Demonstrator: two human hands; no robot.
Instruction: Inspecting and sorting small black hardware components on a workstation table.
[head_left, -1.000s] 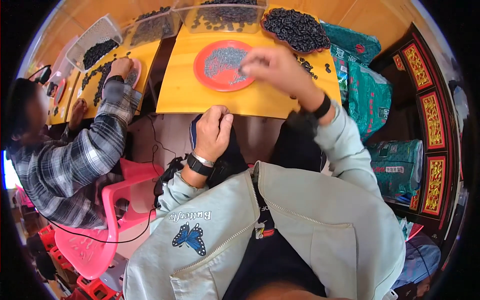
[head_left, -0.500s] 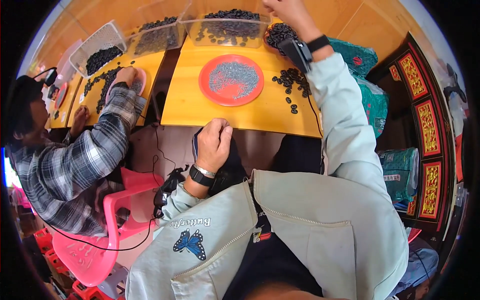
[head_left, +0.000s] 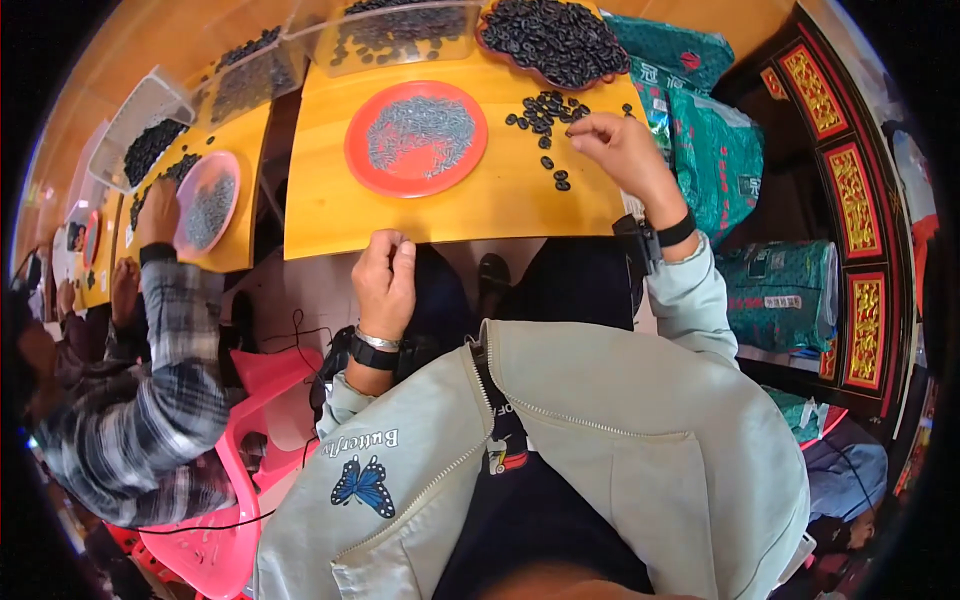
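Observation:
My left hand is curled closed just off the table's front edge, over my lap. Whatever may be in its fingers is hidden. My right hand is over the table's right side, thumb and fingertips pinched together beside a loose group of small black oval pieces. I cannot make out what is in that pinch. Left of these pieces lies a red plate holding many small grey metal pins or screws. Beyond, more black oval pieces are heaped in a dark red dish.
A clear plastic bin of black pieces stands at the table's back. Green bags crowd the right side. On the left, a co-worker in a plaid sleeve reaches beside a pink plate. A pink chair stands lower left.
My right hand has come back from the dish at the far right to the loose black pieces nearer me. My left hand stays closed. The view has shifted, and the co-worker's arm has moved.

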